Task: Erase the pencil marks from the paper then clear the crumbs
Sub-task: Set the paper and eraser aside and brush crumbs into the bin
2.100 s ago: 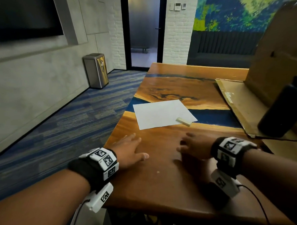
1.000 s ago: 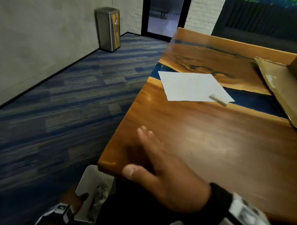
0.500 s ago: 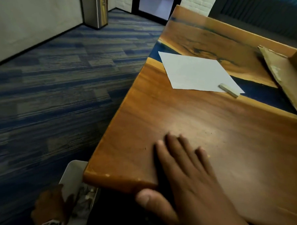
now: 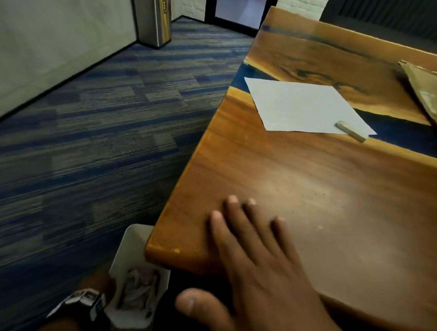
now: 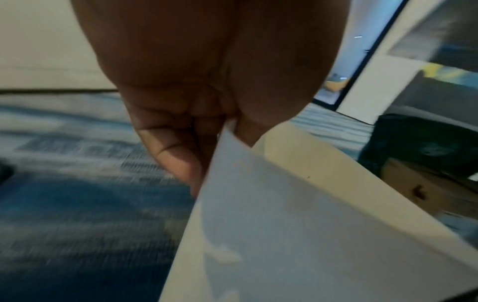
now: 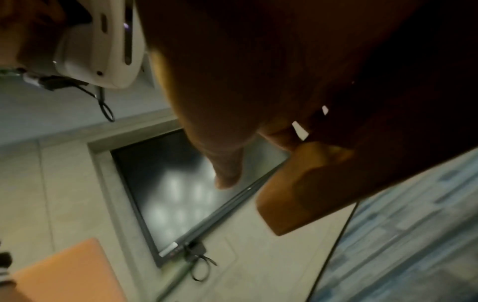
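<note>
A: Nearest first. What is each hand doing?

B: The right hand [image 4: 262,268] lies flat on the table [image 4: 352,209] at about 6 o'clock, fingers straight and spread, thumb hanging off the near edge. It holds nothing. Below the table corner, at 7 o'clock, the left hand [image 4: 97,283] pinches the rim of a white bin [image 4: 130,244]. The left wrist view shows the thumb inside the wall and the fingers [image 5: 175,159] outside.

A: And the crumbs?

B: A few tiny specks [image 4: 319,227] lie on the wood just beyond the right fingertips, toward 3 o'clock. I judge the palm is set to sweep them off the near corner into the bin held under it.

A: How will they handle?

B: Almost weightless, dry and loose, so they will roll or scatter, not pile up. You can't pick them up. I'd drag a flat palm slowly toward the edge. The bin looks light and thin-walled, so a rim pinch should be enough to hold it. It already has crumpled paper [image 4: 140,286] inside.

A: Further out?

B: The paper [image 4: 302,106] lies flat at 1 o'clock, well apart from the hand. It is thin and would slide easily. I can't see any pencil marks on it from here. The eraser [image 4: 352,131], a pale stiff bar, rests on its right corner, partly over the table. A cardboard sheet [image 4: 429,88] sits at 2 o'clock, and a metal trash can [image 4: 153,18] stands on the floor at 11 o'clock.

A: Any readable writing?

B: None. The trash can has a label, but it's too blurred to read.
</note>
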